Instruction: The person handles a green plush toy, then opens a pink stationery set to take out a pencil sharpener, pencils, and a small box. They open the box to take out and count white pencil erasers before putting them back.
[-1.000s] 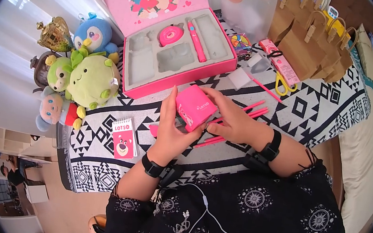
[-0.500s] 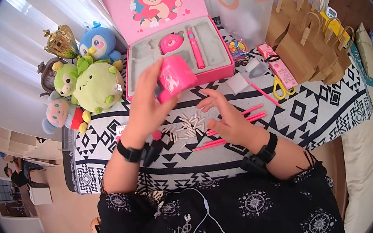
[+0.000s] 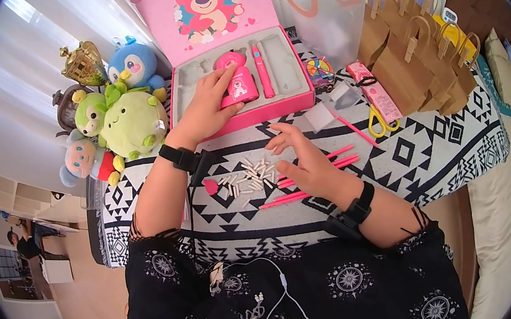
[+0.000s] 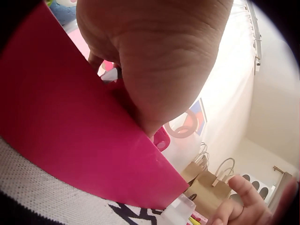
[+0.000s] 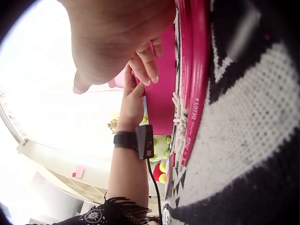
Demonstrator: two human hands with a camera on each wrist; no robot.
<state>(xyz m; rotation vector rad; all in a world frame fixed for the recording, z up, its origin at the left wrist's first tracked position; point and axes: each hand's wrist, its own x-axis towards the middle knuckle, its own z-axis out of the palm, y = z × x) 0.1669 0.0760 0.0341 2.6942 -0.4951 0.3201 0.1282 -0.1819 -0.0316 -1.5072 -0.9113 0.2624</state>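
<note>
My left hand (image 3: 205,110) reaches over the front wall of the pink gift box (image 3: 274,112) and grips a small pink container (image 3: 241,87), which sits in the tray. In the left wrist view the box wall (image 4: 84,136) hides most of what this hand (image 4: 154,61) holds. Beside the container lie a round pink item (image 3: 231,59) and a pink pen-like item (image 3: 262,71). My right hand (image 3: 312,168) hovers, fingers loosely bent and empty, above pink pencils (image 3: 292,197) and a heap of small white pieces (image 3: 255,175). In the right wrist view that hand (image 5: 117,42) holds nothing.
Plush toys (image 3: 131,120) and a gold trophy (image 3: 82,63) stand left. Brown paper bags (image 3: 407,70), a translucent bag (image 3: 329,28), yellow scissors (image 3: 380,122) and a clear square item (image 3: 319,117) are at the right. A small pink piece (image 3: 210,187) lies by the white heap.
Both hands held the pink container; my right hand let go. My left hand carried it forward and left into the box, uncovering the white pieces on the cloth.
</note>
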